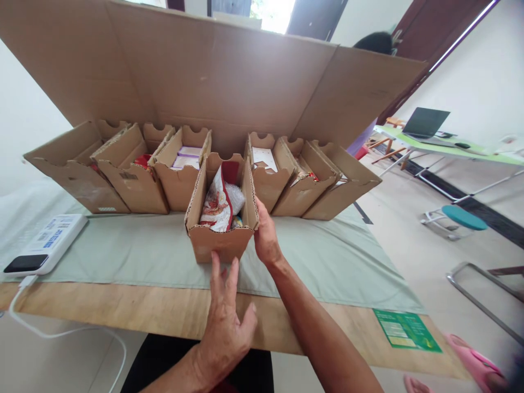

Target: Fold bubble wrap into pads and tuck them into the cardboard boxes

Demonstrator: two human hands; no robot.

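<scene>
Cardboard box (pixel 221 242), brown, narrow and open-topped, stands on a pale-green fabric sheet (pixel 339 256), the left hand (pixel 228 316) open at its front, the right hand (pixel 267 234) curved against its side, whether gripping I cannot tell.

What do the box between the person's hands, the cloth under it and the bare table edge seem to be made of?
Box: matt brown corrugated cardboard; wavy layers show along its cut rim.
Cloth: probably thin woven fabric, pale green and dull, judging by its soft creases.
Table edge: wood or plywood, perhaps lightly finished, from its tan, streaky grain.
</scene>
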